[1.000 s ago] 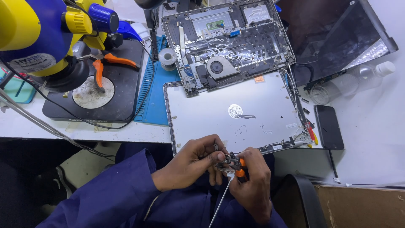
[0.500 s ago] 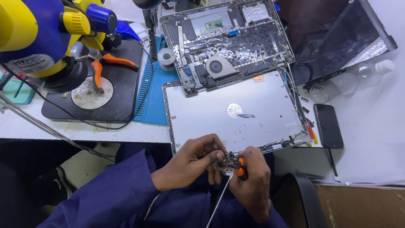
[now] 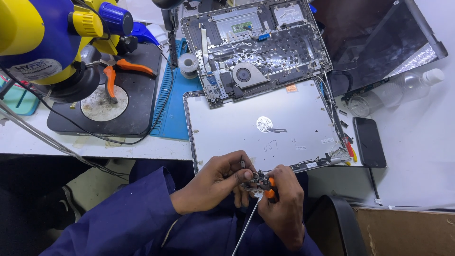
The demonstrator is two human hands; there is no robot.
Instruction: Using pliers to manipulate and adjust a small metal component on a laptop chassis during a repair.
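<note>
My left hand [image 3: 215, 182] pinches a small metal hinge part [image 3: 254, 182] just below the near edge of the silver laptop lid [image 3: 265, 123]. My right hand [image 3: 283, 201] grips an orange-handled screwdriver [image 3: 269, 189] whose tip is at that metal part, and a thin cable hangs down from between the hands. Both hands are held over my lap, in front of the white table. Beyond the lid lies the opened laptop base [image 3: 256, 47] with its fan and boards showing.
A yellow and blue microscope [image 3: 52, 38] stands at the left on a black base plate [image 3: 104, 99] with orange-handled pliers [image 3: 116, 71]. A blue work mat [image 3: 175, 104], a solder roll [image 3: 188, 63], a black phone [image 3: 368, 141], a dark screen panel [image 3: 379, 42] and a clear bottle [image 3: 407, 85] lie around.
Both hands stay together at the small metal part, with only slight finger movement. Nothing else has shifted.
</note>
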